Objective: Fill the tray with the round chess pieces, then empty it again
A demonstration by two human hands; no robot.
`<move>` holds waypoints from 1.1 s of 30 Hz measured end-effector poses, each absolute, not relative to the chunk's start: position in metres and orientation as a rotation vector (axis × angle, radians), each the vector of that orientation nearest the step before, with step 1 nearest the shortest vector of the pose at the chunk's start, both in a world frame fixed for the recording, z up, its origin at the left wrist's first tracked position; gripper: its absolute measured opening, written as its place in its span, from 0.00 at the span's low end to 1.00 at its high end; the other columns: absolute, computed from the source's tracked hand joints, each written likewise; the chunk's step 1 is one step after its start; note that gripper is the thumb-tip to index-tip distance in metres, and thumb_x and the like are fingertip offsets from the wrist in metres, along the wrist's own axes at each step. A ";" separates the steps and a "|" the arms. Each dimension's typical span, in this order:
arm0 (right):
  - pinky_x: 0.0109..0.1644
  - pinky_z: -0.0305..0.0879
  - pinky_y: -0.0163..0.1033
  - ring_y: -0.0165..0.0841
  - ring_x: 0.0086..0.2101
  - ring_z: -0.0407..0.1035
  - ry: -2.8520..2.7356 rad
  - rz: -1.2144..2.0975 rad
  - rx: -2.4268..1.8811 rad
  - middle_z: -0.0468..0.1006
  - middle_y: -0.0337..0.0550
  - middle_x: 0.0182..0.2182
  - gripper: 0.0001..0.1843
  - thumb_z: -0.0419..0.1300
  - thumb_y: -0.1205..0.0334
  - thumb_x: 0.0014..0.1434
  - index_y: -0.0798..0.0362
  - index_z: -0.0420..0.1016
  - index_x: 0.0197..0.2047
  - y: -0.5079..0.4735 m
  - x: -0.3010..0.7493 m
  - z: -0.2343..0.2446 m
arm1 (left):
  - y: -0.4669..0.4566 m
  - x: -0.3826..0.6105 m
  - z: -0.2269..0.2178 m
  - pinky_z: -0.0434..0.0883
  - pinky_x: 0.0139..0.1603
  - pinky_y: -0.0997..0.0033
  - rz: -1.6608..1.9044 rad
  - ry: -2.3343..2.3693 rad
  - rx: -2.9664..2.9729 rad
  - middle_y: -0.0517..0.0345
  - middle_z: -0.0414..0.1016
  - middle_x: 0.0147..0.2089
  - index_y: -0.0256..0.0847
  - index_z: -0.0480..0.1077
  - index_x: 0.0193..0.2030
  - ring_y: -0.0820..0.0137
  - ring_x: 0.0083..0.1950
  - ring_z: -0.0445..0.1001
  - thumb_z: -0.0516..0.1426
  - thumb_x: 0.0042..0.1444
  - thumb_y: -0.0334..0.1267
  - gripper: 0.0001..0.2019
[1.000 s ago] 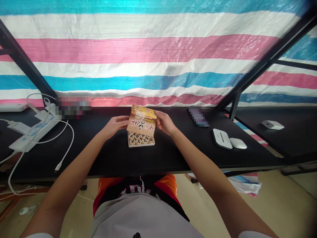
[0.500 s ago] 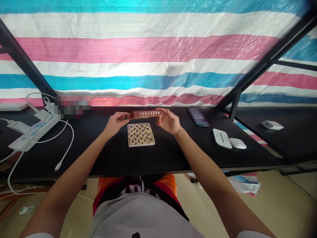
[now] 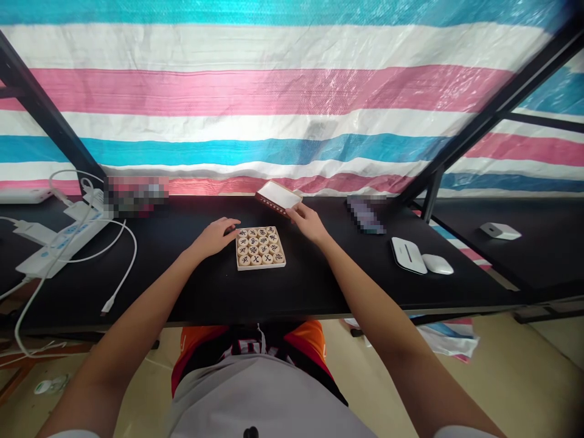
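Well to the left of the left hand, a white power strip (image 3: 55,248) lies on the black table (image 3: 191,286). A white cable (image 3: 124,263) loops from it toward the table's near edge. Beyond and to the left of that hand sits a blurred patch (image 3: 135,196) that cannot be made out.

The left hand (image 3: 215,235) rests palm down on the table, loosely curled. Its fingertips touch the left rim of the tray (image 3: 260,266) and it grips nothing. The tray lies flat between the two hands, nearer the person than the right hand. It is filled with round wooden pieces (image 3: 260,246) in neat rows, each marked with a dark character.

Just beyond the tray's far right corner is the lid (image 3: 278,196). It is turned over with its white inside up, and it is tilted. The right hand (image 3: 311,222) holds it by the near right edge, fingers closed on that edge. Whether the lid's far side touches the table cannot be told. The two hands are apart, with the tray between them.

To the right of the right hand there is a second blurred item (image 3: 365,214). Farther right and nearer the person are a flat white device (image 3: 409,254) and a white mouse (image 3: 438,264), side by side. Well beyond those, on a second table (image 3: 538,255), sits a small white box (image 3: 500,230). A striped tarp (image 3: 274,91) hangs behind everything.
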State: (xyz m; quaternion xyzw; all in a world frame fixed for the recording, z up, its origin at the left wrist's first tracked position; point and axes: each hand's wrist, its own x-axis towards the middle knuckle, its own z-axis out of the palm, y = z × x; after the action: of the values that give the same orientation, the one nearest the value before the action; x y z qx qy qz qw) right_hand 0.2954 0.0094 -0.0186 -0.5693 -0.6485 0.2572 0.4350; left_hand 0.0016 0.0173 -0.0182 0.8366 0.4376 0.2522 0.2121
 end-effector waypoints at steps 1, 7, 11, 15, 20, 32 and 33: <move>0.37 0.60 0.37 0.31 0.28 0.64 -1.644 0.554 -1.477 0.71 0.37 0.24 0.19 0.55 0.44 0.58 0.51 0.65 0.28 0.011 0.299 -0.020 | 0.017 0.001 -0.018 0.67 0.47 0.64 0.656 1.223 2.346 0.50 0.72 0.45 0.40 0.71 0.53 0.62 0.44 0.72 0.51 0.60 0.49 0.21; 0.39 0.60 0.39 0.36 0.31 0.67 -1.817 0.351 -1.722 0.72 0.40 0.28 0.11 0.55 0.53 0.58 0.50 0.69 0.39 0.020 0.325 -0.027 | 0.015 0.001 -0.013 0.67 0.47 0.63 0.485 1.236 2.426 0.51 0.73 0.45 0.41 0.69 0.55 0.61 0.46 0.71 0.48 0.62 0.52 0.23; 0.42 0.61 0.42 0.42 0.38 0.69 -1.786 0.219 -1.908 0.75 0.49 0.34 0.13 0.45 0.64 0.60 0.52 0.71 0.38 0.026 0.342 -0.032 | 0.015 0.001 -0.012 0.67 0.48 0.63 0.449 1.234 2.460 0.51 0.73 0.45 0.41 0.70 0.54 0.61 0.46 0.70 0.47 0.62 0.52 0.23; 0.42 0.63 0.44 0.45 0.40 0.69 -1.731 0.101 -2.103 0.74 0.55 0.40 0.12 0.50 0.67 0.56 0.55 0.73 0.38 0.026 0.351 -0.039 | 0.014 0.000 -0.011 0.67 0.46 0.64 0.447 1.233 2.444 0.52 0.72 0.45 0.42 0.70 0.53 0.62 0.45 0.71 0.47 0.62 0.53 0.23; 0.45 0.64 0.46 0.45 0.41 0.68 -1.714 -0.079 -1.934 0.73 0.56 0.41 0.12 0.52 0.69 0.54 0.57 0.75 0.38 0.028 0.351 -0.042 | 0.012 0.000 -0.009 0.68 0.43 0.65 0.428 1.218 2.416 0.51 0.71 0.47 0.44 0.70 0.55 0.63 0.43 0.71 0.48 0.60 0.58 0.26; 0.48 0.66 0.46 0.41 0.42 0.69 -2.204 0.095 -1.213 0.78 0.47 0.37 0.10 0.53 0.62 0.61 0.52 0.76 0.40 0.011 0.283 -0.036 | 0.015 -0.002 -0.013 0.69 0.47 0.64 0.474 1.205 2.383 0.52 0.71 0.49 0.45 0.72 0.53 0.63 0.45 0.72 0.49 0.60 0.55 0.23; 0.48 0.66 0.46 0.41 0.42 0.69 -2.226 0.089 -1.227 0.79 0.47 0.36 0.10 0.53 0.62 0.62 0.52 0.76 0.40 0.011 0.281 -0.037 | 0.015 -0.002 -0.013 0.69 0.46 0.64 0.474 1.209 2.379 0.52 0.71 0.49 0.45 0.72 0.53 0.63 0.45 0.71 0.49 0.59 0.56 0.24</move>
State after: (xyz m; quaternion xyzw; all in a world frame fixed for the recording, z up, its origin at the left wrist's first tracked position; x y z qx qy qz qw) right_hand 0.2812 0.0106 -0.0368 -0.4612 -0.8363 0.0333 0.2948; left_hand -0.0018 0.0148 -0.0129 0.8575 0.4356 0.1710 0.2139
